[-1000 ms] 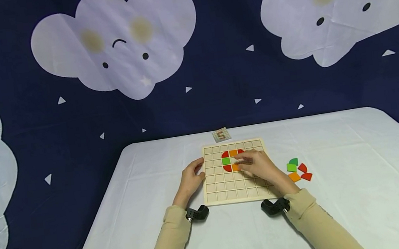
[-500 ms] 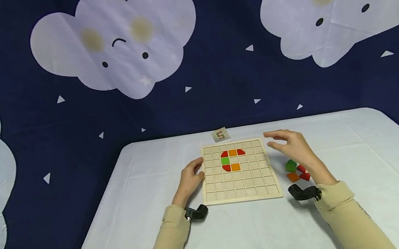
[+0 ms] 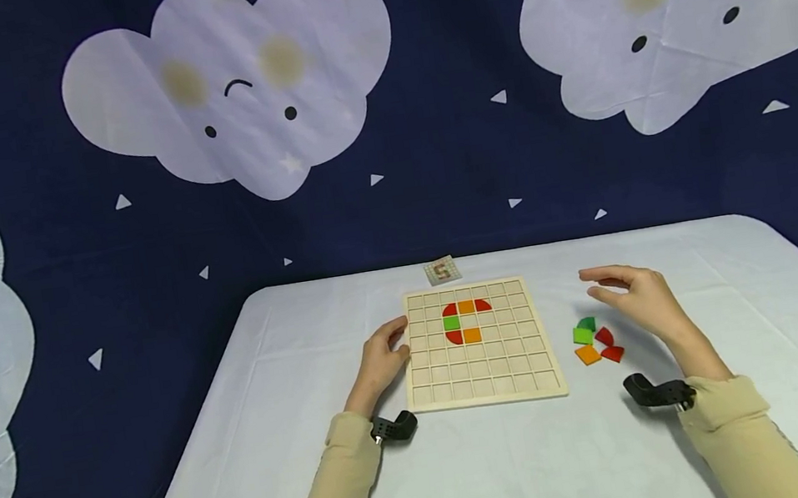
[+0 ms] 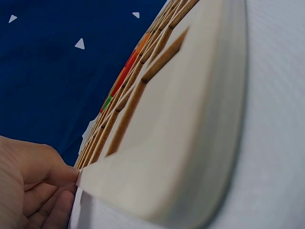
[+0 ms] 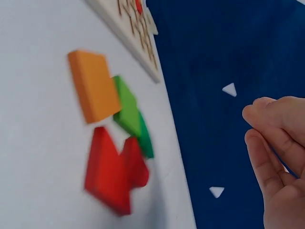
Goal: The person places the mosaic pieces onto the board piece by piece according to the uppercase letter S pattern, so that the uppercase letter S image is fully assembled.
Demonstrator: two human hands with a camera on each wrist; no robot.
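A square wooden grid board (image 3: 486, 364) lies flat on the table. Red quarter-round pieces (image 3: 454, 338), orange squares (image 3: 472, 335) and a green square (image 3: 451, 323) sit in its upper-left cells. My left hand (image 3: 380, 364) touches the board's left edge with thumb and fingertips; in the left wrist view its thumb (image 4: 57, 171) meets the rim. To the board's right, my right hand (image 3: 641, 303) is above the loose pieces, bent fingers and thumb apart, holding nothing. Those pieces are an orange square (image 5: 95, 86), a light green square (image 5: 126, 107), a dark green rounded piece (image 3: 586, 323) and two red ones (image 5: 106, 174).
A small pattern card (image 3: 442, 270) with a figure on a grid lies behind the board. White cloth covers the table (image 3: 504, 471). A dark blue backdrop (image 3: 455, 216) with clouds and triangles hangs behind the table's far edge.
My right hand has moved away from the board to the right, over beside the loose pieces. The orange square it was near remains on the board. My left hand has stayed at the edge.
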